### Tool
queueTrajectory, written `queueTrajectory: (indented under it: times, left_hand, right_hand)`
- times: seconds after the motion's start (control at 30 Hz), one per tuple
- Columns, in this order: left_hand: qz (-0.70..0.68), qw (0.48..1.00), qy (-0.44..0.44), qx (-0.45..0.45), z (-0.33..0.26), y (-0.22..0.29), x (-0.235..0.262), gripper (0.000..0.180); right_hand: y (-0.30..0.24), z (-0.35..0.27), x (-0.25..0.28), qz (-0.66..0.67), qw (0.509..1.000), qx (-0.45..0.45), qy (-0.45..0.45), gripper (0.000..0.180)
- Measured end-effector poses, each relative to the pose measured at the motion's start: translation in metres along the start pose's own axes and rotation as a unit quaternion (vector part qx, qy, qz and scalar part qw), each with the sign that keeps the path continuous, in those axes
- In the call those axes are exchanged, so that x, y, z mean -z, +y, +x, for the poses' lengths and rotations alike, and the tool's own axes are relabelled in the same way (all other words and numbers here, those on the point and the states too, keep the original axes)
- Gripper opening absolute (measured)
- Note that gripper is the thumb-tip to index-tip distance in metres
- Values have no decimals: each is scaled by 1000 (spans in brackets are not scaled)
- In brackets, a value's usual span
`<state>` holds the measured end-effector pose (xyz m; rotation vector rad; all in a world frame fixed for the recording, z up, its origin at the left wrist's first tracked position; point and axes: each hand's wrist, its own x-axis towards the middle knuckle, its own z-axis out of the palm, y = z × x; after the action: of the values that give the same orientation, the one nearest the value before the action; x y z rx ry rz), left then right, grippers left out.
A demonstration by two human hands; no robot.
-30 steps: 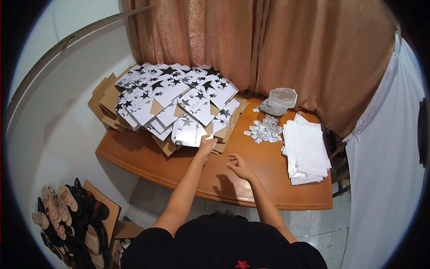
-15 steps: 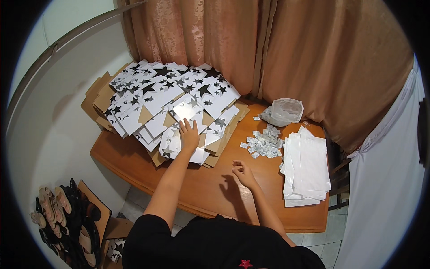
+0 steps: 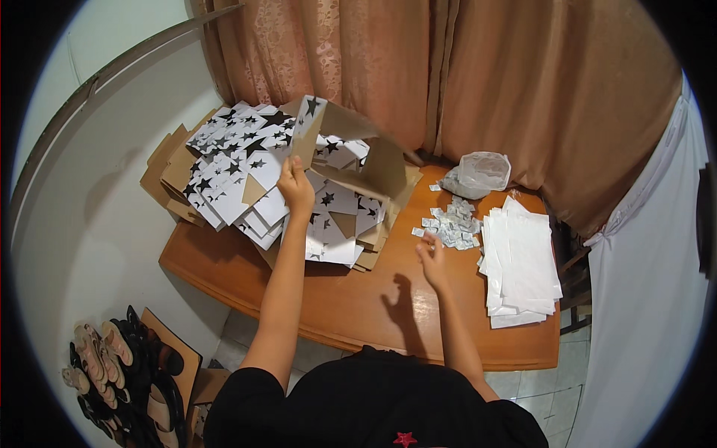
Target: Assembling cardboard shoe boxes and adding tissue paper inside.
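A cardboard box, brown inside and white with black stars outside, is lifted at a tilt over the pile. My left hand grips its left wall; its far side is smeared by motion. Beneath lies a pile of flattened star-print boxes. My right hand hovers over the table with fingers loosely apart, holding nothing. Just beyond it are small pale sachets in a loose heap.
A clear plastic bag with contents stands behind the sachets. White flat sheets or pouches are stacked at the right of the wooden table. Shoes hang at the lower left. Brown curtains back the table.
My left hand, earlier on top of the pile, has taken hold of a box and raised it, its walls now spread. My right hand has moved slightly right and away from me.
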<state>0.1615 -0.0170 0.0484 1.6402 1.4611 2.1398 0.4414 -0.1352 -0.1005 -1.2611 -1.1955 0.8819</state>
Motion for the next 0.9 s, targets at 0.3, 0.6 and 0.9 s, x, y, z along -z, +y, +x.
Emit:
queueTrajectory:
  times: [0.3, 0.6, 0.9]
  left_hand:
    - [-359, 902, -35, 236, -48, 71, 46, 37]
    - [-441, 797, -176, 374, -85, 82, 86, 38]
    - [-304, 809, -233, 445, -161, 13, 103, 41]
  right_hand:
    - [-89, -50, -19, -32, 996, -43, -72, 74]
    - [-80, -137, 67, -332, 928, -30, 168, 36]
    - [-83, -173, 95, -233, 926, -34, 294, 33]
